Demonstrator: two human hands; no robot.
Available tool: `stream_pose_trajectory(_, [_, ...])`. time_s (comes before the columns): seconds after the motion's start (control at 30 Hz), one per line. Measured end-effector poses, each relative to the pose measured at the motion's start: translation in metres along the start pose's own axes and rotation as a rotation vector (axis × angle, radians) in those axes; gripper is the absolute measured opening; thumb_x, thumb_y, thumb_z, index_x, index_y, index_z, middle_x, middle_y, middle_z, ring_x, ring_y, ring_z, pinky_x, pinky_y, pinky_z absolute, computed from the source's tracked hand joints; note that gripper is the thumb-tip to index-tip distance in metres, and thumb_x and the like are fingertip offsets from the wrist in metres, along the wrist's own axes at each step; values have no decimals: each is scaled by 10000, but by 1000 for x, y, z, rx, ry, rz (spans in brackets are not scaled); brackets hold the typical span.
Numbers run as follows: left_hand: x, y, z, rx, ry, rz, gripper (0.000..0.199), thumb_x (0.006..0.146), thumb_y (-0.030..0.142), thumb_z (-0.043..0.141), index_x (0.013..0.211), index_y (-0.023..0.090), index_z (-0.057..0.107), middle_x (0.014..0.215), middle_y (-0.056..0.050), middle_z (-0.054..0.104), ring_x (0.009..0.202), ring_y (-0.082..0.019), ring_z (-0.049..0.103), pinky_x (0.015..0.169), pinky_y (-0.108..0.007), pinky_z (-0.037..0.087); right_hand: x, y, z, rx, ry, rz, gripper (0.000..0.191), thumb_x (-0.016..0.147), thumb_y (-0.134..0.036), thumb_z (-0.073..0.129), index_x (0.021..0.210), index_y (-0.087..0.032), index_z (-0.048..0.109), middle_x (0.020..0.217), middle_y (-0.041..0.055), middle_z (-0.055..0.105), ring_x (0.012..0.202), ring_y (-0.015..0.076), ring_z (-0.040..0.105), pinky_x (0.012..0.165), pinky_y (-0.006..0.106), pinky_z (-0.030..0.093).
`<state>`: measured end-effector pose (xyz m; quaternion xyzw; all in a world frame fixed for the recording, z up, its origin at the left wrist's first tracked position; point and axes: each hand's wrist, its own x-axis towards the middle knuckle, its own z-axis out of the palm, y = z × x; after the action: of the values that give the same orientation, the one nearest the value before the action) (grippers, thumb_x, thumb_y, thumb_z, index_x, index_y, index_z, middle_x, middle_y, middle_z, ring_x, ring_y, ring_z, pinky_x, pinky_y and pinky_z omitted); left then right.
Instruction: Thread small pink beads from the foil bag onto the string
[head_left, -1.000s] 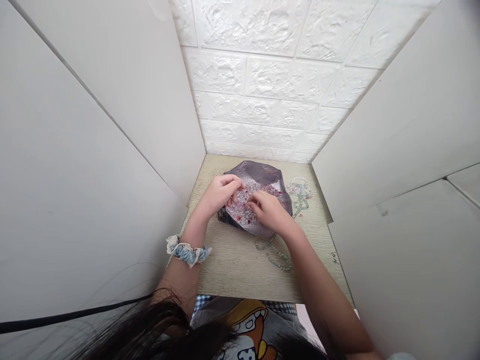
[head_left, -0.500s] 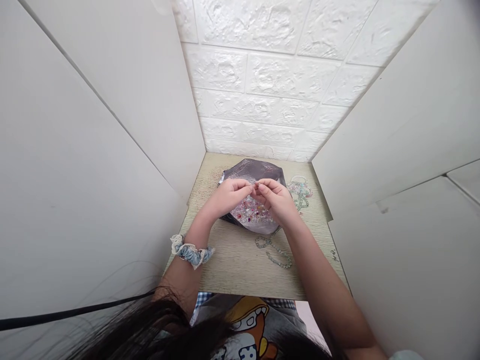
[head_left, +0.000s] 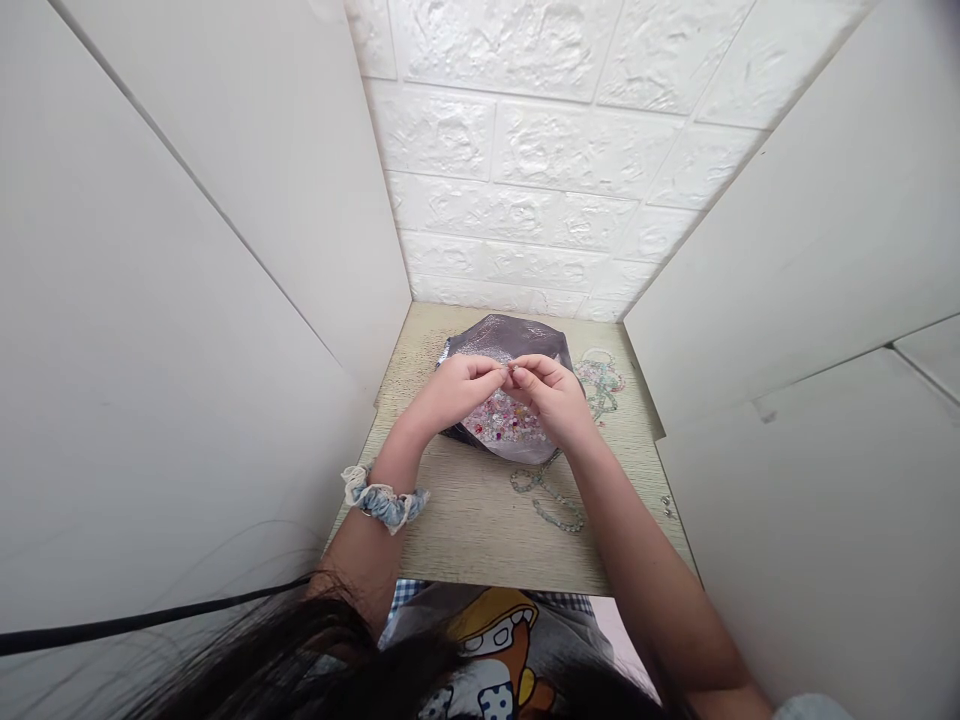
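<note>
Over an open dark pouch [head_left: 525,335] with a silvery lining, my two hands meet fingertip to fingertip. My left hand [head_left: 463,388], with a blue lace-edged scrunchie [head_left: 386,500] on its wrist, is closed in a pinch. Opposite it, my right hand [head_left: 555,398] pinches too. Whatever lies between the fingertips is too small to name; it may be a bead. Loose pink, white and red beads [head_left: 502,420] fill the pouch below. A strand of pale green beads [head_left: 559,515] trails from under the right hand onto the table.
More strung beads [head_left: 600,385] lie in a heap right of the pouch. Two tiny metallic pieces [head_left: 666,506] rest by the right edge of the wooden table [head_left: 480,540]. Pale panels close in both sides, and a white brick-pattern wall [head_left: 517,210] stands behind.
The fingertips have shifted very slightly while staying pinched together. The view has tilted a little; the pouch and bead strands lie as before.
</note>
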<state>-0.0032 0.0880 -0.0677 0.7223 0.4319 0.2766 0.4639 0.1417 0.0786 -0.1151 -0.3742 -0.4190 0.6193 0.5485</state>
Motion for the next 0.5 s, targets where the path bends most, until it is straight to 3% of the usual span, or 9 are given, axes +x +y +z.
stream_pose_trajectory(0.5, [2, -7, 1, 81, 0, -15, 293, 754, 327, 392, 527, 147, 349, 515, 35, 257, 490, -68, 251, 453, -213, 193, -2, -6, 5, -135, 29, -26, 138, 636, -255, 621, 741, -175, 581, 707, -20, 609, 691, 77, 578, 722, 242, 476])
